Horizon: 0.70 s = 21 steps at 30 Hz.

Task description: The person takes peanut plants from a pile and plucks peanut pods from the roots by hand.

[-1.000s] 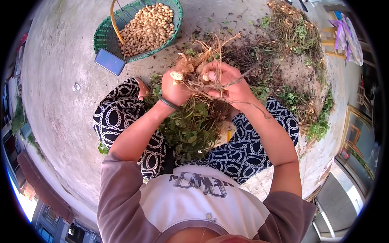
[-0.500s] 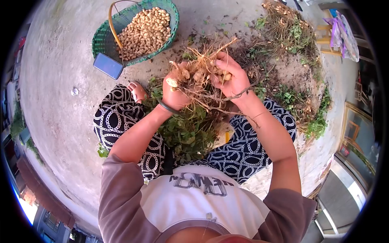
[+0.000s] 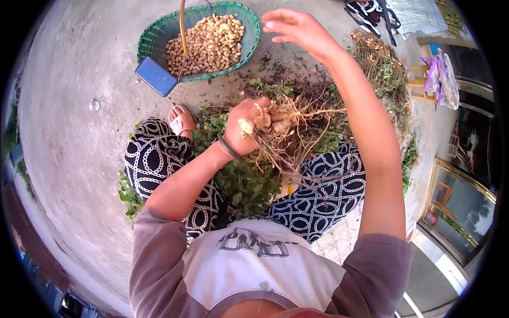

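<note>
My left hand [image 3: 243,127] is closed around a peanut plant [image 3: 283,123], with its tangled roots, a few pods and dry stems sticking out to the right. A pale peanut shows against the back of that hand. My right hand [image 3: 299,33] is stretched forward at the right rim of a green woven basket [image 3: 252,40], fingers spread and nothing visible in them. A heap of peanuts [image 3: 212,42] lies in the basket, under its curved handle [image 3: 183,32].
A blue phone [image 3: 156,77] rests at the basket's near left edge. Leafy peanut plants [image 3: 238,177] lie between my legs. More pulled plants [image 3: 379,63] are piled at the right, near a small wooden stool [image 3: 419,82] with a purple-edged bag [image 3: 442,79].
My right hand has left the roots and moved forward to the basket; the peanuts it held are gone from it. My left hand still grips the plant. The view has shifted slightly.
</note>
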Motion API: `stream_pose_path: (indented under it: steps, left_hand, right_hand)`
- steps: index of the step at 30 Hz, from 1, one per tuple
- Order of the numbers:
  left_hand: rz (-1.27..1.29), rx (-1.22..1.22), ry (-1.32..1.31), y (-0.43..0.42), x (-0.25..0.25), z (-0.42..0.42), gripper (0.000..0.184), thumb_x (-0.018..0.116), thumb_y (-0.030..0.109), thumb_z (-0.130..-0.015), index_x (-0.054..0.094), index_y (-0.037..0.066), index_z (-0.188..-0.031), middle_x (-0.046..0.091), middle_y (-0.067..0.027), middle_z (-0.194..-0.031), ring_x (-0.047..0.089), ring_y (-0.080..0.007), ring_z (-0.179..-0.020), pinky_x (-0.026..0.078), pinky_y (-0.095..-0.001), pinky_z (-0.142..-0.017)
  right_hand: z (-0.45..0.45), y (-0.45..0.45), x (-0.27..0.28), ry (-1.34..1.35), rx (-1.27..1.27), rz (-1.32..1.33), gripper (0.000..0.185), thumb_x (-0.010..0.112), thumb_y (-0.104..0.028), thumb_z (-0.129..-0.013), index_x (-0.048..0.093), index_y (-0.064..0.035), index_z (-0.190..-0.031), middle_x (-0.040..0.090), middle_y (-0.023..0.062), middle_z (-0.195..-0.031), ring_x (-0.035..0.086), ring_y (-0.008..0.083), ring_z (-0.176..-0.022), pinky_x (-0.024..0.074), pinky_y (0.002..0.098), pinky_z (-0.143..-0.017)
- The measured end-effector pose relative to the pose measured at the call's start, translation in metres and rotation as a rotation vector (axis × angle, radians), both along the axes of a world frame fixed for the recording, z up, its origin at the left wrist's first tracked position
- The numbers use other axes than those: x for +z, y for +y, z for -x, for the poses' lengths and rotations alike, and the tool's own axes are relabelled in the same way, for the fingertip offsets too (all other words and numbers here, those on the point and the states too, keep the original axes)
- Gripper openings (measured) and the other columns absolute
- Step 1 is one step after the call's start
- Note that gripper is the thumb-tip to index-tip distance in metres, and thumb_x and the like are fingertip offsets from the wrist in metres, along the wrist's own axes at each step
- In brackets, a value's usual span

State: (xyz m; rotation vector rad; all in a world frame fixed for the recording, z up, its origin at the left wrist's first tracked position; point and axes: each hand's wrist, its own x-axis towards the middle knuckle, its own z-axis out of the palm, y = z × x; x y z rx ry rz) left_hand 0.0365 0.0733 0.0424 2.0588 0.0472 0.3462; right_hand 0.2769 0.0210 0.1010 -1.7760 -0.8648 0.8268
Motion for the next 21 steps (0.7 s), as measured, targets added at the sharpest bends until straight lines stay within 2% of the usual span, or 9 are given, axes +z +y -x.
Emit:
stream_pose_path:
  steps: [3,5,7,10,11,13,17,18,21]
  left_hand:
    - [0.029,-0.094,0.030,0.003,0.000,0.002,0.038,0.076,0.025,-0.071,0.060,0.006,-0.100,0.060,-0.0117,-0.082,0.059,-0.0313,-0.076,0.047,-0.0395,-0.068]
    - [-0.027,-0.170,-0.003,0.001,-0.009,0.003,0.038,0.075,0.024,-0.072,0.061,0.006,-0.102,0.062,-0.0108,-0.085,0.061,-0.0300,-0.079,0.049,-0.0387,-0.070]
    - [0.051,-0.267,0.111,-0.002,0.001,0.003,0.037,0.074,0.026,-0.074,0.061,0.008,-0.103,0.064,-0.0113,-0.088,0.062,-0.0317,-0.081,0.050,-0.0404,-0.070]
    - [0.066,-0.447,0.098,-0.012,-0.008,0.004,0.035,0.074,0.031,-0.073,0.059,0.009,-0.097,0.063,-0.0131,-0.078,0.061,-0.0367,-0.074,0.049,-0.0445,-0.064]
    - [0.219,-0.450,0.091,-0.018,-0.006,0.005,0.032,0.073,0.032,-0.075,0.061,0.009,-0.093,0.064,-0.0138,-0.079,0.061,-0.0370,-0.073,0.049,-0.0447,-0.063]
    - [0.069,-0.532,0.216,-0.019,-0.018,0.008,0.031,0.072,0.034,-0.076,0.062,0.008,-0.091,0.064,-0.0134,-0.080,0.062,-0.0359,-0.074,0.049,-0.0443,-0.064]
    - [0.013,-0.501,0.130,-0.022,-0.002,0.001,0.033,0.072,0.035,-0.076,0.062,0.009,-0.093,0.064,-0.0130,-0.081,0.062,-0.0356,-0.075,0.049,-0.0442,-0.064]
    - [-0.009,-0.505,0.121,-0.023,-0.003,0.000,0.034,0.072,0.036,-0.075,0.062,0.009,-0.094,0.064,-0.0131,-0.081,0.062,-0.0355,-0.075,0.049,-0.0441,-0.065]
    - [-0.008,-0.489,0.022,-0.027,-0.003,-0.002,0.034,0.072,0.033,-0.075,0.062,0.009,-0.097,0.063,-0.0124,-0.079,0.061,-0.0358,-0.073,0.048,-0.0447,-0.063]
  right_hand:
    - [0.051,-0.042,0.036,0.284,0.247,0.135,0.016,0.064,-0.016,-0.091,0.065,-0.0018,-0.099,0.069,0.0048,-0.094,0.065,0.0137,-0.091,0.0524,0.0296,-0.081]
    - [0.086,-0.065,0.051,-0.033,0.339,0.285,0.024,0.076,-0.012,-0.079,0.064,-0.0026,-0.097,0.066,0.0036,-0.087,0.061,0.0122,-0.083,0.0494,0.0296,-0.074]
    - [0.101,-0.086,0.041,-0.047,0.387,0.101,0.031,0.080,-0.015,-0.076,0.061,-0.0032,-0.098,0.063,0.0049,-0.081,0.058,0.0139,-0.078,0.0472,0.0311,-0.071]
    - [0.115,-0.102,0.042,-0.084,0.396,0.265,0.034,0.080,-0.016,-0.075,0.059,-0.0025,-0.099,0.060,0.0067,-0.078,0.056,0.0163,-0.072,0.0465,0.0325,-0.068]
    - [0.118,-0.106,0.039,-0.057,0.392,0.298,0.035,0.080,-0.015,-0.075,0.059,-0.0026,-0.100,0.060,0.0073,-0.078,0.057,0.0169,-0.072,0.0468,0.0328,-0.067]
    - [0.124,-0.112,0.031,-0.013,0.388,0.357,0.036,0.080,-0.015,-0.075,0.059,-0.0029,-0.101,0.061,0.0084,-0.078,0.058,0.0181,-0.070,0.0473,0.0334,-0.067]
    - [0.117,-0.135,0.007,0.002,0.269,0.187,0.028,0.075,-0.010,-0.079,0.059,-0.0021,-0.100,0.064,0.0091,-0.079,0.061,0.0198,-0.069,0.0479,0.0331,-0.066]
    - [0.116,-0.137,0.010,0.026,0.286,0.179,0.016,0.065,-0.006,-0.086,0.058,-0.0007,-0.099,0.066,0.0137,-0.085,0.065,0.0280,-0.079,0.0490,0.0374,-0.071]
    - [0.123,-0.140,-0.001,0.047,0.268,0.090,0.015,0.063,-0.004,-0.087,0.056,-0.0009,-0.100,0.064,0.0129,-0.086,0.063,0.0222,-0.079,0.0490,0.0358,-0.071]
